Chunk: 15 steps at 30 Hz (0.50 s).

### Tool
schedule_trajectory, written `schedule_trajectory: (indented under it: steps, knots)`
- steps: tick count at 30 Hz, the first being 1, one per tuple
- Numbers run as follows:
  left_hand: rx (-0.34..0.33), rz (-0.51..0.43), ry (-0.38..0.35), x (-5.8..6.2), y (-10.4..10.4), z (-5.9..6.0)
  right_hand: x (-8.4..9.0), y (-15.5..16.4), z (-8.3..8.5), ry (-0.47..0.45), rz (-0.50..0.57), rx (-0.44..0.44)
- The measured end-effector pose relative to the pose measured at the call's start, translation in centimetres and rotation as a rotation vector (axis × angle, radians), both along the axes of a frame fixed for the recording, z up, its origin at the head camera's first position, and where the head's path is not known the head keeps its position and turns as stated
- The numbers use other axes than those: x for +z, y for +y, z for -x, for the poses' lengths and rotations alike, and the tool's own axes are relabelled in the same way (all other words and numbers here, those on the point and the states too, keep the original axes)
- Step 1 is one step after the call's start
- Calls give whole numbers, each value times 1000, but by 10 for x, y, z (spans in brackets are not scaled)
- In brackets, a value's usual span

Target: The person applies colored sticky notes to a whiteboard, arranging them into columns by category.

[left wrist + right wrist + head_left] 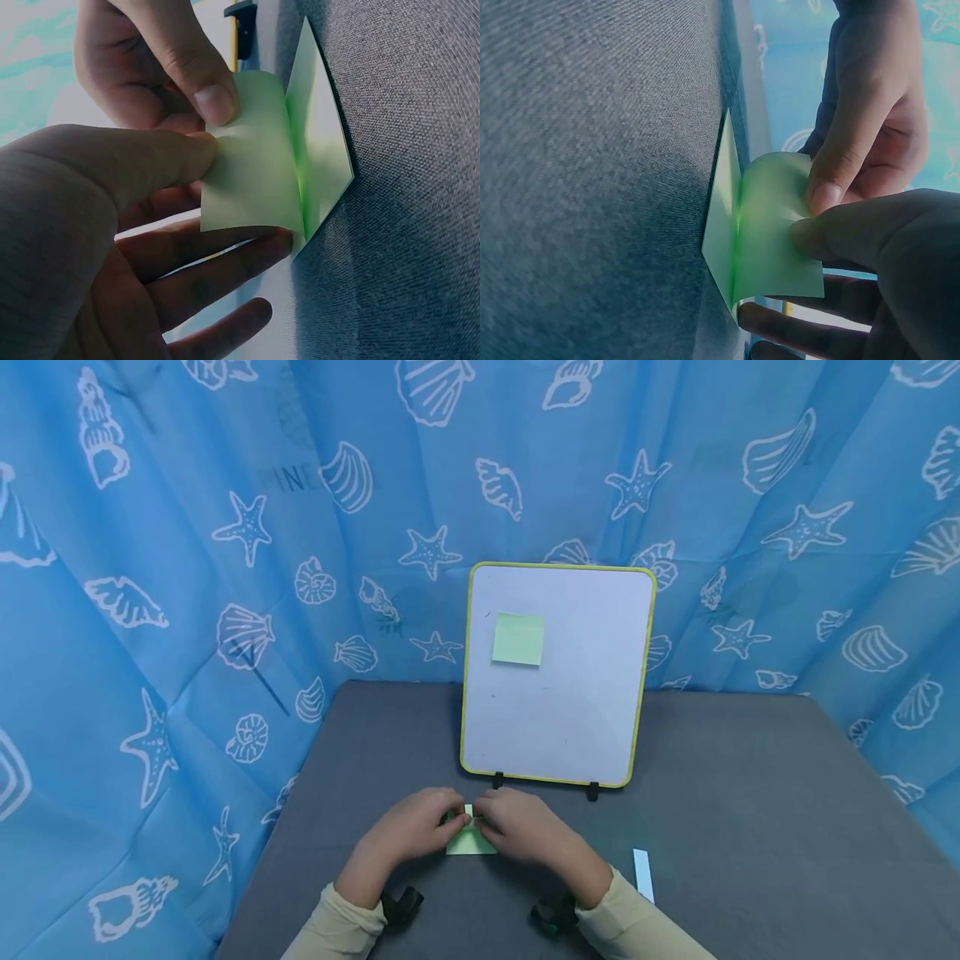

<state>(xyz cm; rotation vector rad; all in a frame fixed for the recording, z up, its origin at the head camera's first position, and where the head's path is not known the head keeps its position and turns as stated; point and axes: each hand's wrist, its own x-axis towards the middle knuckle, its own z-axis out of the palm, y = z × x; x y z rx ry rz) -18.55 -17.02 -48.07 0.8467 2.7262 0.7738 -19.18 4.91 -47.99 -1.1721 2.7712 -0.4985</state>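
Between the two hands, low in the head view, is light green sticky-note paper (471, 842). In the left wrist view its upper leaf (255, 165) stands lifted and curved, joined along a crease to a flat leaf (322, 127) lying on the table. My left hand (420, 823) pinches the lifted leaf near its free edge, thumb on the facing side and other fingers behind. Beside it my right hand (525, 827) pinches the same edge, the thumbs close together. The right wrist view shows both thumbs on the raised leaf (772, 232); the fingertips behind it are partly hidden.
A whiteboard (570, 710) with a yellow rim stands on black feet behind the hands, a green sticky note (518, 639) stuck on its upper left. Right of my right wrist lies a pale blue strip (642, 875) on the grey table (750, 810). A blue shell-patterned curtain (300, 527) surrounds the table.
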Motion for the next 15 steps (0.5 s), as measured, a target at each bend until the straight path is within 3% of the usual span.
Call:
schedule_trajectory:
  steps: [9,15]
  knots:
    - [-3,-30,66,5,-2,-5,1,1,5,-47,45,-12]
    - [35,-78,120,10,-3,-13,-1,4,5,-27,70,-13]
